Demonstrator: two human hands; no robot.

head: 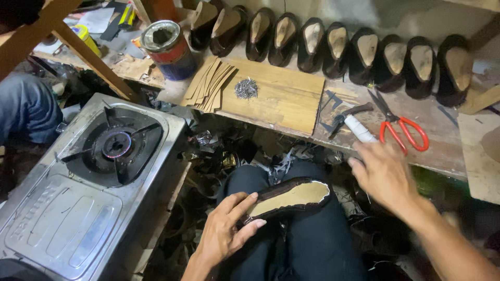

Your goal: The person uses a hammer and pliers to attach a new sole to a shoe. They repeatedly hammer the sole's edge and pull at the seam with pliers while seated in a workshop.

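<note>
1. The left hand [226,231] grips one end of a dark shoe [289,199], thumb over the edge and fingers beneath. The shoe lies sole-up across the person's lap, below the bench [448,151].
2. The right hand [385,174] holds nothing. Its fingers are loosely spread near the bench edge, just beside a white-handled hammer [351,122] and red-handled scissors [403,130].
3. The shoe looks light. Its dark upper seems soft and liable to crease, while the tan insole face appears stiffer.
4. Judging by that, the firm sole edge near either end is the safer hold; pinching the soft upper could deform it.
5. A row of similar shoes [338,44] stands sole-up along the back, with a heap of small nails [246,88] on a board.
</note>
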